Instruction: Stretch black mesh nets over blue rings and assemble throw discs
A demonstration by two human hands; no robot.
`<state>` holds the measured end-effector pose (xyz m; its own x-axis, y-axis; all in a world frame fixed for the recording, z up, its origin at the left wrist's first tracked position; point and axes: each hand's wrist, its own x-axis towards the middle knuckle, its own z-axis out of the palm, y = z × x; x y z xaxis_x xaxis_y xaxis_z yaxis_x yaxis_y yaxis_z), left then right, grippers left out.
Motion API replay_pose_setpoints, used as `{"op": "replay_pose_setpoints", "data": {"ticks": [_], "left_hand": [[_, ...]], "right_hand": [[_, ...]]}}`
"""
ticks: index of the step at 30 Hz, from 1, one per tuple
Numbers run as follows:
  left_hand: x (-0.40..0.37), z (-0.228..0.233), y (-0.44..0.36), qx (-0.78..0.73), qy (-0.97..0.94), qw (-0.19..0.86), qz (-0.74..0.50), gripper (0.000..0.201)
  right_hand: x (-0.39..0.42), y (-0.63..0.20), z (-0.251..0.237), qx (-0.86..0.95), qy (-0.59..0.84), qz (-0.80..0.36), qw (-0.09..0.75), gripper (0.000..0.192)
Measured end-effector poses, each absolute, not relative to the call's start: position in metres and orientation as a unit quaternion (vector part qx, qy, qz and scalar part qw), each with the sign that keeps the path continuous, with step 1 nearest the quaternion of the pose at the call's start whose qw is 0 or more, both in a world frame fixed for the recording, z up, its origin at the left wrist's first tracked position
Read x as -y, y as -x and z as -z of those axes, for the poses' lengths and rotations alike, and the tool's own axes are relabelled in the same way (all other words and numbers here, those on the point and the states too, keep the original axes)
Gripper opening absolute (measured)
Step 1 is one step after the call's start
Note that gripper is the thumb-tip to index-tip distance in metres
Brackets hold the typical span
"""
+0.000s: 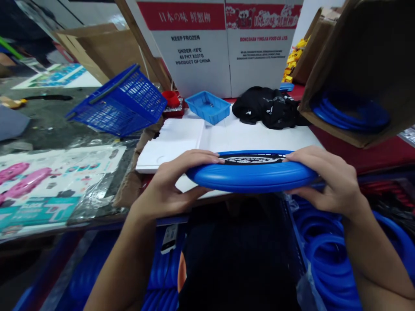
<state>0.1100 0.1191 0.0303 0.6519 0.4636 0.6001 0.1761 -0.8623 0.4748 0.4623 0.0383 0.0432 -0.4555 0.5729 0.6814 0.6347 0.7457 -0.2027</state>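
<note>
A blue ring-shaped flying disc [256, 177] with a black printed centre is held nearly level above the front edge of the white work surface. Around its left rim my left hand [175, 181] is closed, fingers on top and thumb beneath. My right hand [327, 179] grips the opposite rim the same way. Behind the disc, a heap of black printed fabric [267, 107] lies on the white surface [223, 136], near a small light-blue tray [209, 108].
A blue basket [119, 103] leans at the left beside a red cup [170, 99]. An open carton [353, 69] at the right holds blue rings. More blue rings [330, 259] lie low at the right. A large printed carton [227, 52] stands behind.
</note>
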Motion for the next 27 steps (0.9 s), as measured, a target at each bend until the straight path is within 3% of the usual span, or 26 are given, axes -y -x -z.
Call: {"op": "replay_pose_setpoints", "data": {"ticks": [3, 9, 14, 23, 27], "left_hand": [[-0.106, -0.051, -0.121, -0.175, -0.924, 0.119, -0.318, 0.057], [-0.094, -0.053, -0.138, -0.178, -0.921, 0.022, -0.347, 0.046], [-0.098, -0.039, -0.13, -0.173, -0.91, 0.051, -0.372, 0.048], [-0.126, -0.021, -0.09, -0.146, -0.903, 0.196, -0.354, 0.046], [-0.1, -0.05, -0.114, -0.169, -0.932, 0.108, -0.301, 0.062]], "right_hand": [[-0.035, -0.451, -0.048, 0.856, 0.36, 0.053, 0.367, 0.055], [-0.028, -0.434, -0.05, 0.835, 0.39, 0.086, 0.379, 0.042], [-0.024, -0.424, -0.043, 0.835, 0.377, 0.134, 0.377, 0.044], [-0.024, -0.438, -0.043, 0.862, 0.361, 0.06, 0.351, 0.055], [-0.029, -0.434, -0.043, 0.868, 0.341, 0.079, 0.351, 0.054]]}}
